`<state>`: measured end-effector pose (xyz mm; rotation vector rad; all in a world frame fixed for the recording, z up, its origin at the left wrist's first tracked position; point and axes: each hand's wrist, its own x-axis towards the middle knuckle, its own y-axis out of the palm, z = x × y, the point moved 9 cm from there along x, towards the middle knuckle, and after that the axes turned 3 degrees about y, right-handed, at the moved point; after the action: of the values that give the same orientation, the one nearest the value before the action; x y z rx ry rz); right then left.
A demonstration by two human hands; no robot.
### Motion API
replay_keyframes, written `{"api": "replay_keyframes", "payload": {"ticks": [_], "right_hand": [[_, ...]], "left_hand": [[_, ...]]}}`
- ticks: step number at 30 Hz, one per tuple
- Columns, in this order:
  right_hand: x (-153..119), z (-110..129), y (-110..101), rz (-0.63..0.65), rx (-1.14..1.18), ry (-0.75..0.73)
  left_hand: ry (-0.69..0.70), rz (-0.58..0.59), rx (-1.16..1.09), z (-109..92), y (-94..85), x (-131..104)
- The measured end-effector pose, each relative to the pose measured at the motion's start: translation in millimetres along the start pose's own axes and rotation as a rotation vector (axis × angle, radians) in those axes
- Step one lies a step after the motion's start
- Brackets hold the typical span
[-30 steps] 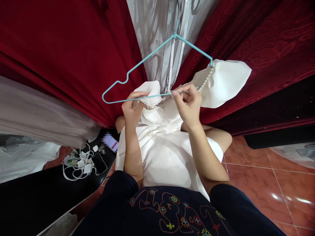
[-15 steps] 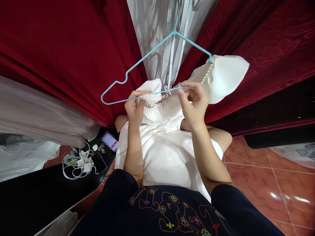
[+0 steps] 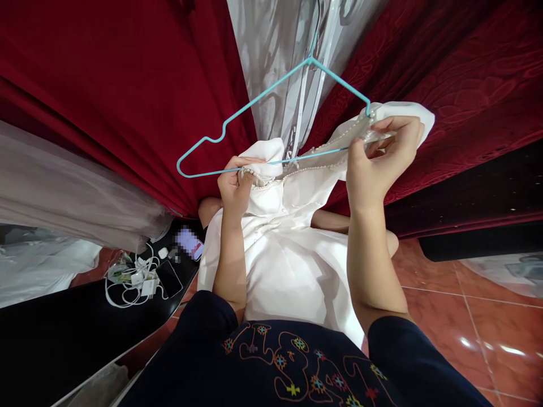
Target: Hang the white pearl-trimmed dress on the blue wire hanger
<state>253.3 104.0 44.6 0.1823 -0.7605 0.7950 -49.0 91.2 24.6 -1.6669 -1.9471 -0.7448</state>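
1. Deep red drapery (image 3: 127, 68) fills the upper left, falling in long, soft folds.
2. Dark red patterned fabric (image 3: 466, 79) spreads across the upper right, its raised motif faintly visible.
3. Pale grey-white cloth (image 3: 263, 51) hangs between the two reds.
4. Sheer greyish fabric (image 3: 63, 181) drapes at the left, above a glossy black surface (image 3: 76, 333) with a pale edge.
5. White cables (image 3: 142, 277) lie tangled on that surface — a lit phone (image 3: 189, 243) is near them.
6. Reddish tiles (image 3: 441, 322) with light grout lines cover the floor — bright reflections gleam at lower right.
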Motion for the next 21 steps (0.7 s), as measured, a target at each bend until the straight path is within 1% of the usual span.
{"api": "replay_keyframes", "payload": {"ticks": [4, 7, 11, 16, 21], "right_hand": [[15.4, -10.0, -6.2, -0.033, 0.018, -0.039], [24.2, -15.5, -3.1, 0.008, 0.013, -0.075], [25.7, -19.8, 4.8, 0.053, -0.091, -0.114], [23.2, -22.7, 0.8, -0.019, -0.183, -0.107], [35.8, -30.7, -6.7, -0.035, -0.083, -0.089]], "left_hand": [[0.053, 0.008, -0.017, -1.5, 0.8, -0.1], [0.052, 0.005, -0.01, -1.0, 1.1, -0.6], [0.07, 0.0, -0.014, -2.8, 0.2, -0.2], [0.088, 0.005, -0.034, -5.1, 0.9, 1.1], [0.097, -0.007, -0.1, -8.6, 2.7, 1.9]]}}
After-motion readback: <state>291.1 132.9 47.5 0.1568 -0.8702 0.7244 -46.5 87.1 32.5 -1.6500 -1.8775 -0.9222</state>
